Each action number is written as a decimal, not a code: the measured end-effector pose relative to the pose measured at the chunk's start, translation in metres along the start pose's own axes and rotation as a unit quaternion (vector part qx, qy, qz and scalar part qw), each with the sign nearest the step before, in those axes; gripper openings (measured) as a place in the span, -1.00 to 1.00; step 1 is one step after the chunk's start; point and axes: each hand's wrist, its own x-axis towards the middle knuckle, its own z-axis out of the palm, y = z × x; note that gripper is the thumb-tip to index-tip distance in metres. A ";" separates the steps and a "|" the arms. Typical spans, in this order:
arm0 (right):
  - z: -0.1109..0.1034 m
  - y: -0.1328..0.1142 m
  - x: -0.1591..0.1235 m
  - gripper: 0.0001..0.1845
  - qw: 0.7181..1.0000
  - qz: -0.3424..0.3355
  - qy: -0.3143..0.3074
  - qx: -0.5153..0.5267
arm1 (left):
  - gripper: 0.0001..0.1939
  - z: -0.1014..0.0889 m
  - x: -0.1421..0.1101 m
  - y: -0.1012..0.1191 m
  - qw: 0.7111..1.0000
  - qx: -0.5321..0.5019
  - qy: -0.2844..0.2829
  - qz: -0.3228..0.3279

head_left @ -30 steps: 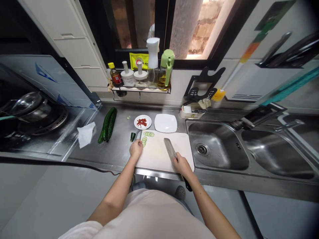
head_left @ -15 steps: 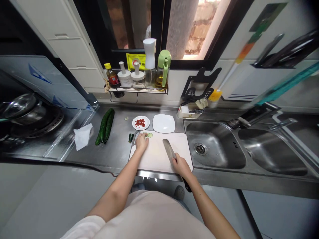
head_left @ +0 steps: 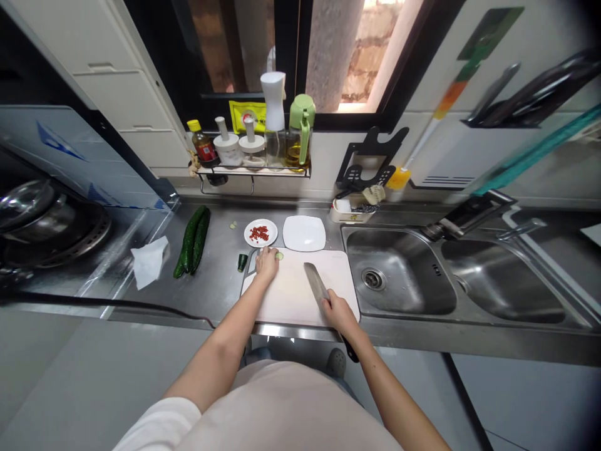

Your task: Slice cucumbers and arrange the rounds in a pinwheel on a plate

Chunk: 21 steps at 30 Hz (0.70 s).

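My left hand [head_left: 267, 264] reaches to the upper left corner of the white cutting board [head_left: 291, 294], its fingers curled down on cucumber slices. Most of the slices are covered by the hand; one pale green cucumber slice [head_left: 280, 255] shows at its right side. In my right hand [head_left: 337, 310] is a kitchen knife [head_left: 315, 280], its broad blade pointing away from me above the board and its black handle end sticking out toward my body. A dark green cucumber end [head_left: 241, 262] lies just left of the board.
Behind the board stand a white plate of chopped red pieces [head_left: 254, 242] and a white square plate [head_left: 304, 233]. Whole cucumbers [head_left: 192, 241] and a paper towel [head_left: 149, 263] lie left. A sink [head_left: 404, 275] adjoins on the right. A condiment rack [head_left: 256, 170] hangs behind.
My left hand has moved from the board's left edge up and right onto the row of cucumber slices, covering most of them. My right hand keeps the knife nearly still. The view has shifted slightly.
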 end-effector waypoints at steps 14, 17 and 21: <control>-0.004 -0.005 -0.002 -0.81 1.000 0.007 -0.015 -0.005 | -0.85 -0.005 -0.012 0.014 0.992 -0.123 -0.001 -0.038; -0.006 -0.007 -0.003 -0.81 1.000 0.009 -0.017 -0.008 | -0.82 0.006 -0.022 0.016 0.981 -0.184 -0.016 -0.062; -0.010 -0.014 -0.005 -0.80 0.999 0.011 -0.028 -0.020 | -0.82 0.024 -0.038 0.016 0.973 -0.217 -0.024 -0.070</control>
